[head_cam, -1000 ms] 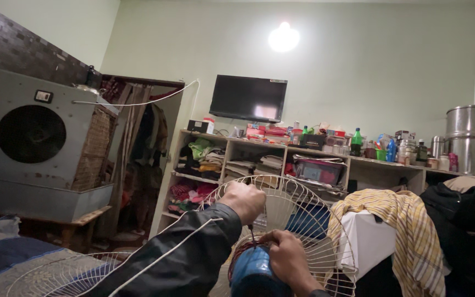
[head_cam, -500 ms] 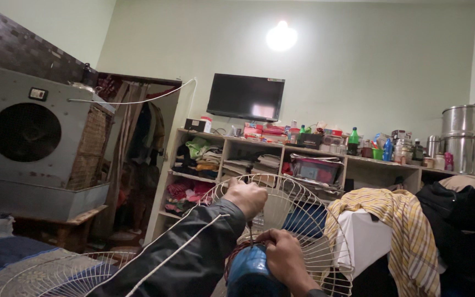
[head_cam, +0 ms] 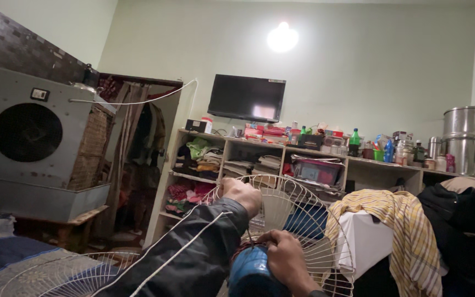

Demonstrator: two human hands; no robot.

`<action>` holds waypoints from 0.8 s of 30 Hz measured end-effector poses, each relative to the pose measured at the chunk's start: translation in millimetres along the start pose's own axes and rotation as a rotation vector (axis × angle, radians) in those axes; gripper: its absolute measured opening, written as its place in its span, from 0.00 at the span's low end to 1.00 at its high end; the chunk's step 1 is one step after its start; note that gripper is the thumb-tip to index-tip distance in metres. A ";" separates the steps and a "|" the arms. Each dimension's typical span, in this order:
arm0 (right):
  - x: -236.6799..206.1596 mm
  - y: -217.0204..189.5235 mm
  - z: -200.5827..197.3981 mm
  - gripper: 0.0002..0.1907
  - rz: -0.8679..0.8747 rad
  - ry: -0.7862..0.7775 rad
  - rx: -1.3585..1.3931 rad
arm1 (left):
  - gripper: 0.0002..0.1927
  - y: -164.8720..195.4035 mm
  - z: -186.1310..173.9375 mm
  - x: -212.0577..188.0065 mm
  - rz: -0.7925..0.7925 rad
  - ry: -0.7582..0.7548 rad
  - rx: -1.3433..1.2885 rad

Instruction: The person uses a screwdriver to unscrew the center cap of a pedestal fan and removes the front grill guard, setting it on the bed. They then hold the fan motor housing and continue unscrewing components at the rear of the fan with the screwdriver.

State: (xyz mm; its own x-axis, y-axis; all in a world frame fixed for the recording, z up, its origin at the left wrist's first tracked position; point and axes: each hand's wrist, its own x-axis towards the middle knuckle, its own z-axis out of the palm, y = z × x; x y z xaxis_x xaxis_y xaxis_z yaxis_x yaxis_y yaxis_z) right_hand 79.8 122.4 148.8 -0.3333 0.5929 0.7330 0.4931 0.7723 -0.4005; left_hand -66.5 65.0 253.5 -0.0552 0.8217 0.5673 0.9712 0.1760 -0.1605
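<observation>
Two hands on one fan here, and the whole thing comes down to how they sit either side of the cage. Left hand (head_cam: 241, 195) is up at about 12 o'clock from the blue motor housing (head_cam: 251, 272), fist wrapped around the rim of the white wire fan guard (head_cam: 309, 242), fingers curled tight around the wires. Right hand (head_cam: 284, 258) is lower, roughly 5 o'clock from the left one, resting on the blue housing right at the hub, fingers bent and close together (can't really tell if it's pinching something small there or just pressing, the light is poor). So the fan sits dead in front of the person, between the hands, with the guard's flat face tilted away towards the shelves and the motor's long axis pointing back towards the body. Right hand is nearer the hub, left is the one on the cage. A blue blade (head_cam: 303, 220) shows through the wires at about 1 o'clock from the right hand. Off at 8 o'clock, low in the view, a second wire guard (head_cam: 56, 272) lies flat on the bed (head_cam: 6, 258), well apart from both hands. A yellow striped cloth (head_cam: 397, 231) hangs just beside the guard at 3 o'clock.
</observation>
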 end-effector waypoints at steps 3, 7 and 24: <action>0.3 0.2 -0.4 0.13 0.033 -0.020 -0.006 | 0.16 12.0 -5.0 0.1 -0.039 -0.017 0.060; 0.4 1.1 0.8 0.13 0.005 -0.028 0.000 | 0.15 16.8 2.0 0.3 0.015 0.032 0.110; 4.8 7.0 5.0 0.13 0.009 -0.002 -0.022 | 0.11 -7.1 15.9 -15.4 0.272 0.309 0.034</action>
State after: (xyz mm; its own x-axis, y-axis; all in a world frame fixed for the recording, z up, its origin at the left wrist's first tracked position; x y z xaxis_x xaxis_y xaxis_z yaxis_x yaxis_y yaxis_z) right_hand 77.6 131.8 146.8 -0.3302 0.6002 0.7285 0.5139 0.7617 -0.3945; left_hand -76.1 59.7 233.1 0.2800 0.6399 0.7156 0.9321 -0.0029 -0.3621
